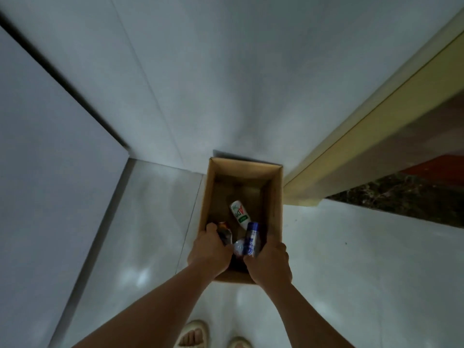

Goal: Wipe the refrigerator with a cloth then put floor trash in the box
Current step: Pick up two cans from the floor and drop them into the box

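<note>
A: Where is the cardboard box (275, 197) sitting?

B: It is standing open on the pale floor (364, 259), its far end up against the white wall (226, 71) and a yellowish frame (364, 146) running just beside its right corner. A white panel (50, 146) is filling the left side of the view; whether that is the refrigerator, I cannot tell.

A: And what is lying inside?

B: A white bottle (240, 214) with green and red print is lying on the bottom, tilted. Nearer the person, a blue and white can (251, 238) is pointing up out of the right hand (270, 262), and something clear and crumpled (238, 247) is showing between the two hands.

A: So the grip on both sides?

B: The right hand is reaching over the near rim with its fingers wrapped around the can. The left hand (211, 252) is closing its grip on a dark crinkled wrapper (224, 233) inside the left edge of the box.

A: Anything lower down?

B: Two feet in cream sandals (192, 332) are standing on the floor at the bottom edge.
</note>
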A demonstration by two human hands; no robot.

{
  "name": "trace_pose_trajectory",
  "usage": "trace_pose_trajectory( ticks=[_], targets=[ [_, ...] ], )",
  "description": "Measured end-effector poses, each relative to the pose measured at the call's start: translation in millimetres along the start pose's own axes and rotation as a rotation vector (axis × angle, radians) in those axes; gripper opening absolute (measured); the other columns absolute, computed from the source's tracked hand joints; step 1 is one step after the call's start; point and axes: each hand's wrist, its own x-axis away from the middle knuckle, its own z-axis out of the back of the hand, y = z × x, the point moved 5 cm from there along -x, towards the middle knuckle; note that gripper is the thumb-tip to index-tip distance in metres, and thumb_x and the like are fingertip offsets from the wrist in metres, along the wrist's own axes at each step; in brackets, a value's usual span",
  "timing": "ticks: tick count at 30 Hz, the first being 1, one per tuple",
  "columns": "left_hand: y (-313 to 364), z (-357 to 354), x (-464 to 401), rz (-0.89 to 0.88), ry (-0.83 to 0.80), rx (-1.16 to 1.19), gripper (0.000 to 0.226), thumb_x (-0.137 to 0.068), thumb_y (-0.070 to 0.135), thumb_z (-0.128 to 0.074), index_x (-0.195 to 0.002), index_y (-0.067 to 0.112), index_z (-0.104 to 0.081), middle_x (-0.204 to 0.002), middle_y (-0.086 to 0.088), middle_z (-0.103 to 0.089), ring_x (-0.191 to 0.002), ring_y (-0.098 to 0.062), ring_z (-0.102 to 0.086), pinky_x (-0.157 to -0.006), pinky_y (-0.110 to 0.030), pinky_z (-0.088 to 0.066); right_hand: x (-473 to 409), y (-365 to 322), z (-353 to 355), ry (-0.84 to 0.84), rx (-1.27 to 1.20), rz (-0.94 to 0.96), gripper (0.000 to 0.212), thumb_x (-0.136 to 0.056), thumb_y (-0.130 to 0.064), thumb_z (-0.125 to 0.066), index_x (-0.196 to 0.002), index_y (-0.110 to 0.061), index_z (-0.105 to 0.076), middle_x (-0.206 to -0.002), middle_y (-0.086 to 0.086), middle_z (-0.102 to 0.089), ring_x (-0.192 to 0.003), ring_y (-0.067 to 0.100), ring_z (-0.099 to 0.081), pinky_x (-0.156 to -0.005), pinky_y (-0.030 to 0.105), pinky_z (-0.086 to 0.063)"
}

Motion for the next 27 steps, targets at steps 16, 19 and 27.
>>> trace_pose_trajectory(
  ticks=[16, 19, 27],
  targets=[
    [41.2, 186.0, 233.9, -0.125, 0.16, 0.169, 0.065, -0.084, 0.035, -0.063, -0.136, 0.014, -0.031, -0.134, -0.012, -0.049, -0.113, -0.027, -0.055, -0.092, -0.038, -0.048, 212.8, -64.3, 169.1, 0.128, -0.025, 0.104, 0.07, -0.077, -0.042, -0.071, -0.129, -0.016, -0.034, -0.128, 0.008, -0.043, -0.118, 0.027, -0.046, -0.086, 0.039, -0.047],
    [39.9, 196.7, 277.1, -0.105, 0.213, 0.226, 0.068, -0.083, 0.038, -0.064, -0.138, 0.015, -0.03, -0.138, -0.012, -0.047, -0.122, -0.028, -0.049, -0.096, -0.037, -0.043, 246.7, -62.7, 185.0, 0.144, 0.02, 0.177, 0.07, -0.078, -0.045, -0.069, -0.13, -0.016, -0.033, -0.131, 0.008, -0.041, -0.119, 0.027, -0.046, -0.088, 0.039, -0.047],
    [5.2, 186.4, 408.6, -0.019, 0.364, 0.444, 0.069, -0.083, 0.038, -0.065, -0.139, 0.017, -0.03, -0.136, -0.011, -0.047, -0.11, -0.023, -0.054, -0.092, -0.035, -0.048, 337.1, -39.3, 207.5, 0.104, 0.141, 0.487, 0.072, -0.081, -0.042, -0.065, -0.136, -0.013, -0.029, -0.136, 0.011, -0.037, -0.124, 0.028, -0.043, -0.094, 0.037, -0.043]
  ],
)
